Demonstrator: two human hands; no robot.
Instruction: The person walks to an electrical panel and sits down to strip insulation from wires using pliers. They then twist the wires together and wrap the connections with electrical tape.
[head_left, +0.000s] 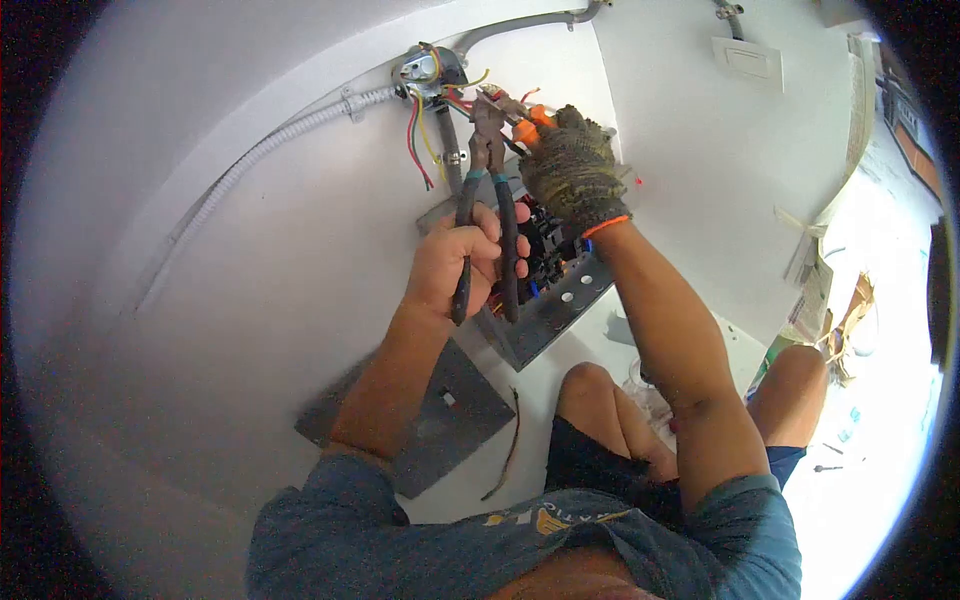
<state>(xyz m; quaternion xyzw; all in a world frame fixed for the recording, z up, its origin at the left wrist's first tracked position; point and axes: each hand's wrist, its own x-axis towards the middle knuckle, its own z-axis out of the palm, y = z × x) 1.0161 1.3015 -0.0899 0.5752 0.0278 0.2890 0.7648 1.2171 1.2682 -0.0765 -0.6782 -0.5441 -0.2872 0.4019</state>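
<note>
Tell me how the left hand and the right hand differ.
The left hand is bare, while the right hand wears a dark glove with an orange edge at the wrist. The left hand holds dark-handled pliers; the right hand holds an orange-handled tool. Both hands are raised, with their tools close together beside the open wall box.

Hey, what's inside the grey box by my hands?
Inside the grey box, black components and small blue pieces show. Your left hand, the pliers and your gloved right hand cover part of it; what's behind them can't be seen.
</note>
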